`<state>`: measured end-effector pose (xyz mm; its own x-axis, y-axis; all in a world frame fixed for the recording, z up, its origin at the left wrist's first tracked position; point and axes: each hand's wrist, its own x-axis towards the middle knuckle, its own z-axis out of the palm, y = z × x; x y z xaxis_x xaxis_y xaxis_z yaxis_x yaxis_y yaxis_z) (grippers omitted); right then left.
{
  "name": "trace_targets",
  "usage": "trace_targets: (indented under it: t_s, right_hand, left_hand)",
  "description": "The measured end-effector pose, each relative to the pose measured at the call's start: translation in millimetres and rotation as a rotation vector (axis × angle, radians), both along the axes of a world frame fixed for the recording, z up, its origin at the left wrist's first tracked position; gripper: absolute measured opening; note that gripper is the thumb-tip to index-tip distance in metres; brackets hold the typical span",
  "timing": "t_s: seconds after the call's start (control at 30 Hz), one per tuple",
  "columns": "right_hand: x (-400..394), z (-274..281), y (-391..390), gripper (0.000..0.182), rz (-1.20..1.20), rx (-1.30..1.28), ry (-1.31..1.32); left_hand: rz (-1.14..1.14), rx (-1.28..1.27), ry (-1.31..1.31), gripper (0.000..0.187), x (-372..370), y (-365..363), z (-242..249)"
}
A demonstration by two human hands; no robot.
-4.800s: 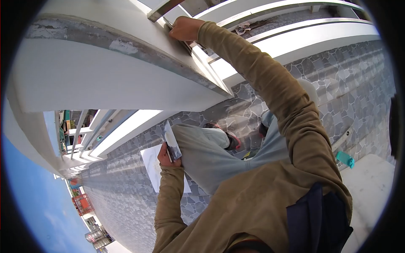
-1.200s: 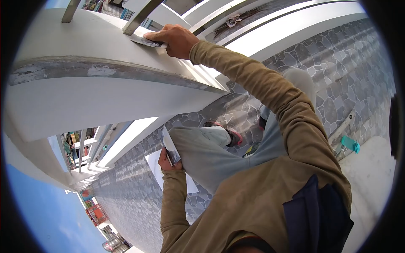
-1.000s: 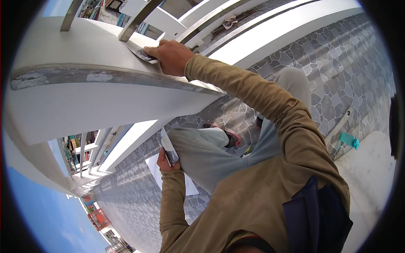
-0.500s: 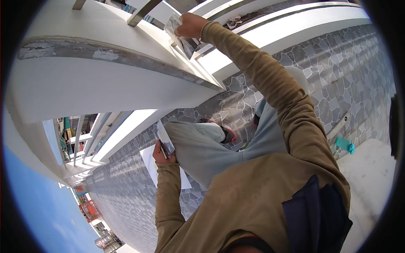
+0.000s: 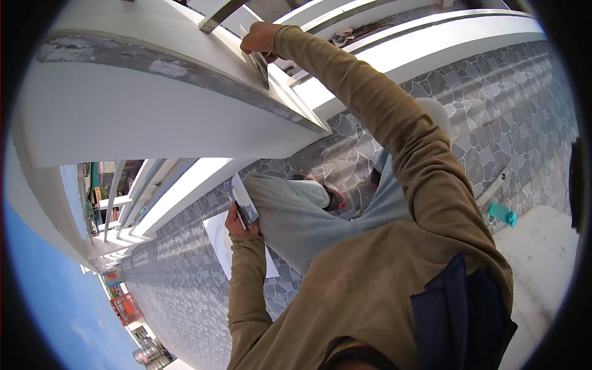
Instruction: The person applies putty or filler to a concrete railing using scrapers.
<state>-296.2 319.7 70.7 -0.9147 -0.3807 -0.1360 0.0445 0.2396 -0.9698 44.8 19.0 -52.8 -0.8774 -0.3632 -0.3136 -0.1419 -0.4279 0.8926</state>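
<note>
My right hand [image 5: 260, 39] is closed round a flat metal putty knife [image 5: 259, 69]. Its blade, seen nearly edge-on, lies along the white wall ledge [image 5: 285, 98] beside a metal railing post. Low on the left, near my knee, my left hand [image 5: 239, 222] grips a second wide putty knife [image 5: 245, 198], with a pale blade and a dark lower part. Beneath that hand a white sheet [image 5: 216, 237] lies on the stone-patterned floor.
A curved white wall with a rough grey edge [image 5: 117, 55] crosses the upper left. Railing bars [image 5: 225, 13] rise from the ledge. At the right, a teal bottle [image 5: 502, 214] lies near a white marbled slab [image 5: 542, 253] and a long level-like bar [image 5: 493, 187].
My right hand has moved a little left along the ledge, and its blade has turned from showing its face to nearly edge-on. My left hand has barely shifted.
</note>
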Motion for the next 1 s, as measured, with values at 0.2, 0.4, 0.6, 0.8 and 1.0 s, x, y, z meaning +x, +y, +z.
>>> trace_targets:
  t_s: [0.2,0.4,0.6,0.8,1.0]
  right_hand:
    - [40,14,7,0.033,-0.126,0.068,0.375]
    - [88,22,3,0.033,-0.244,-0.11,0.657]
    - [94,19,29,0.027,-0.386,-0.123,0.669]
    - [78,4,11,0.033,-0.406,-0.153,0.534]
    - [95,-13,-10,0.03,-0.427,-0.194,0.769]
  left_hand:
    - [0.036,0.138,-0.057,0.027,-2,9,11]
    - [0.025,0.248,-0.088,0.025,-6,16,21]
    - [0.035,0.088,-0.075,0.028,-2,13,13]
    - [0.108,0.193,-0.115,0.026,-5,18,20]
    - [0.102,0.219,-0.11,0.026,-5,17,20]
